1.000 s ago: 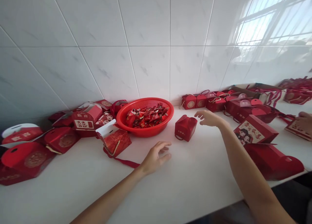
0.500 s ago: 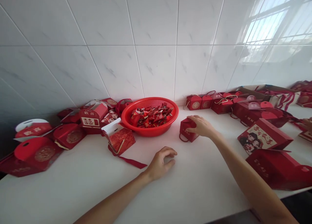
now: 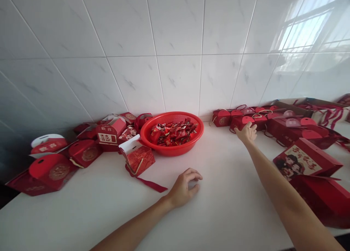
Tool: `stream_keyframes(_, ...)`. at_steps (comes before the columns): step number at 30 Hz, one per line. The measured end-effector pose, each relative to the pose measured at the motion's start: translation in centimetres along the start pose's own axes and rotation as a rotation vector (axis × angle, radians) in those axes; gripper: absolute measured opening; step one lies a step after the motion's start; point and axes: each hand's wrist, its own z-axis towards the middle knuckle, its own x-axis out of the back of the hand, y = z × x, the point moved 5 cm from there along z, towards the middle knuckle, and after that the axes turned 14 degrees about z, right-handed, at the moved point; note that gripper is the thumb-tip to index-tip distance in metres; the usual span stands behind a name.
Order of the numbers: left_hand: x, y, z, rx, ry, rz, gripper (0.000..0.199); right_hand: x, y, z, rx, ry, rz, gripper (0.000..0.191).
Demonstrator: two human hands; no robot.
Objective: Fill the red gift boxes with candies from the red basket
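Since half a second ago, the right hand (image 3: pixel 247 132) has travelled away from the body, and the small red box (image 3: pixel 242 122) has gone with it, from the middle of the white table (image 3: pixel 218 207) to the row of boxes (image 3: pixel 222 118) along the tiled wall (image 3: pixel 180 32). Now this small box stands upright just in front of that row, beside the box with a gold cord (image 3: pixel 261 122). It lies directly beyond the right hand, whose thumb is to the left of its front and whose fingers reach to its right part, so the hand covers some of its surface. These fingers are moderately spread; whether they press on the box or only lie before it, I cannot tell.

As for the left hand (image 3: pixel 184 188), it rests near the table surface in almost the same place, holding nothing. Its fingers are bent, with a modest gap between them and the thumb. Nearest to it is the end of a red ribbon (image 3: pixel 153 184), which runs from an open box with a white flap (image 3: pixel 140 160). Behind this box, a red basket (image 3: pixel 177 151) contains many wrapped pieces (image 3: pixel 175 133). Near the right forearm is a box with printed figures (image 3: pixel 306 160), well apart from the left hand.
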Motion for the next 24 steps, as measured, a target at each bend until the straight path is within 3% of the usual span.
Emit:
stream_keyframes(6,-0.3,-0.2,0.0,0.007,-0.006,-0.003,0.024,-1.4,1.9,0.4,-0.031,-0.019,0.088,0.049)
stream_keyframes(19,-0.3,-0.2,0.1,0.035,0.002,-0.002,0.025,-2.7,-1.6,1.1,0.121,-0.139,0.029,0.024)
stream_keyframes(24,-0.4,-0.2,0.1,0.033,-0.006,-0.019,0.025,-3.2,-2.5,1.0,0.168,-0.171,0.007,0.027)
